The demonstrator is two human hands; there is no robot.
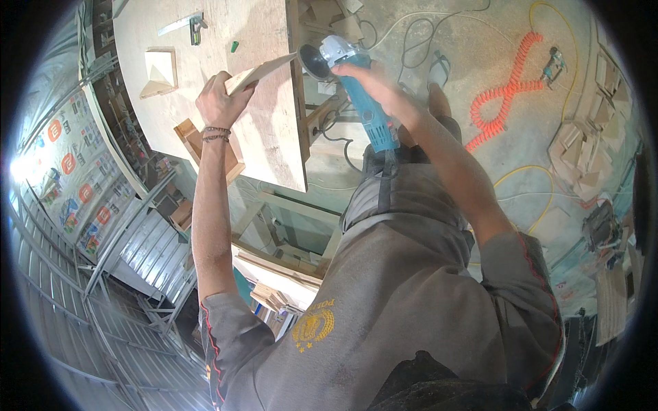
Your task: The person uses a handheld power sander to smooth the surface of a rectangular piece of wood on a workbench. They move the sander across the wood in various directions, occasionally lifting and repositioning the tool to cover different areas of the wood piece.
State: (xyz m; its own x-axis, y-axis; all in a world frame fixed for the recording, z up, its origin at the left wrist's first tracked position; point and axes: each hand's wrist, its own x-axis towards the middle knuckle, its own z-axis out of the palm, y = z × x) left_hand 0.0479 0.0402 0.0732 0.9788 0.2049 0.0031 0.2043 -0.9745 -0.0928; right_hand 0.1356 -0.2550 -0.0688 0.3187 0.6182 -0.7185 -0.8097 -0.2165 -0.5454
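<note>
My right hand (370, 81) grips a teal angle grinder (368, 109) near its silver head, right of the table's edge. The grinder's dark round disc (314, 62) meets or nearly meets the tip of a pale wooden piece (264, 72); contact is hard to make out. My left hand (223, 103) holds that piece by its other end, fingers closed round it, above the plywood tabletop (264, 147). Farther left on the tabletop sits a wooden piece with slanted faces (160, 71). Close to my left wrist lies an open wooden frame (235, 164).
A handsaw (184, 25) and a small green object (234, 46) lie on the far tabletop. On the floor at right are a coiled orange air hose (495, 103), an air tool (554, 66) and a heap of wood offcuts (582, 154). Cables (415, 41) run across the floor.
</note>
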